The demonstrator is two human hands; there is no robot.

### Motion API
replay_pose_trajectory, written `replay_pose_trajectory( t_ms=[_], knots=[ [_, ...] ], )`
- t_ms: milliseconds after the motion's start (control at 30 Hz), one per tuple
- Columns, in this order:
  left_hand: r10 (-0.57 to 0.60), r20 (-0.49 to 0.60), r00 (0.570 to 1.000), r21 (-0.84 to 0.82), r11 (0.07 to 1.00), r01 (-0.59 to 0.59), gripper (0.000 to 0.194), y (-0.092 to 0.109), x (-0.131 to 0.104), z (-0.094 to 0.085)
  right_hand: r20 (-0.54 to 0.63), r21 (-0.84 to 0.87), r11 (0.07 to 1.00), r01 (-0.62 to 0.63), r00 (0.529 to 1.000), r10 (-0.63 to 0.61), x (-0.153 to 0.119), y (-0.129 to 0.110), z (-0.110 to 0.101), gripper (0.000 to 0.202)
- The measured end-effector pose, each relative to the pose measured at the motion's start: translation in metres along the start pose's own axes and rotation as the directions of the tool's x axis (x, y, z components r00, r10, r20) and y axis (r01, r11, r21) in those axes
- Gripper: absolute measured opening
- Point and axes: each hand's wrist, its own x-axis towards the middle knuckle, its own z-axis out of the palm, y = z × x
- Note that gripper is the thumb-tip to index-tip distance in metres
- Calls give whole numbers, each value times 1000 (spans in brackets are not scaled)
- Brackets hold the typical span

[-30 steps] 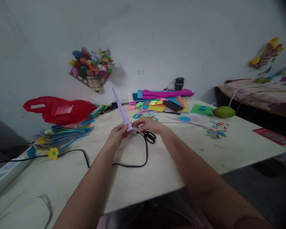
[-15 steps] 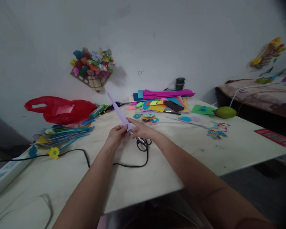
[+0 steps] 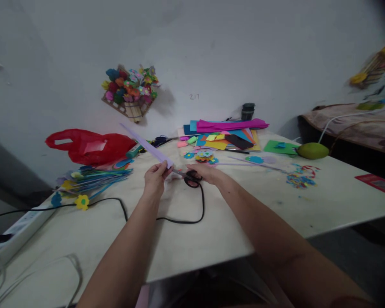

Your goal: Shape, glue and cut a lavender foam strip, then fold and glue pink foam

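A long lavender paper strip slants up and to the left from my left hand, whose thumb and fingers pinch its lower end. My right hand is at the black-handled scissors, with its fingers around the far side of the handle loops and partly hidden. The metal blades point left, close to the held end of the strip. A black cord curves over the table just below the scissors.
A red plastic bag and paper flower stems lie at left. Coloured sheets are stacked at the back, near small cut flowers. Paper scraps and a green fruit are at right.
The scissors have come up off the table, moving away from me into my right hand, which has shifted right from the strip. The strip now leans further left. The view has turned slightly.
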Motion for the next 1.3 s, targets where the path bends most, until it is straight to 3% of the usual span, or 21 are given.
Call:
replay_pose_trajectory(
  t_ms=[100, 233, 333, 467, 700, 967, 1100, 1200, 1300],
  knots=[
    [2, -18, 1000, -27, 1000, -3, 14, 2, -1, 1, -38, 68, 998, -4, 999, 7, 1, 0, 0, 21],
    [15, -50, 999, -30, 999, -16, 13, 3, 0, 0, 195, 72, 997, 23, 980, -37, -7, -5, -5, 16],
    [16, -37, 999, -40, 999, -18, 12, 2, 2, -2, 354, 65, 995, 73, 931, -91, -13, -7, -11, 13],
    [-2, 1, 1000, -13, 1000, 2, 9, 2, 2, -3, 473, 53, 995, 89, 875, -103, -17, -8, -14, 31],
    [4, 73, 997, 31, 999, -7, 16, 2, 2, -4, 346, -61, 993, 103, 935, -76, -19, -10, 0, 19],
    [42, 70, 997, -99, 995, -35, 25, 1, 4, -5, 379, -11, 989, 144, 916, -130, -14, -4, -5, 26],
    [76, 112, 991, -122, 991, -62, 28, 1, 3, -4, 221, -162, 970, 181, 965, -143, -6, -1, -1, 28],
    [45, 116, 992, -87, 996, -35, 31, 0, 4, -6, 21, -496, 848, 189, 978, -206, -4, -6, 8, 35],
    [33, 79, 996, -1, 999, -33, 32, -2, 5, -9, -76, -833, 532, 153, 921, -383, -11, -15, 20, 37]
  ],
)
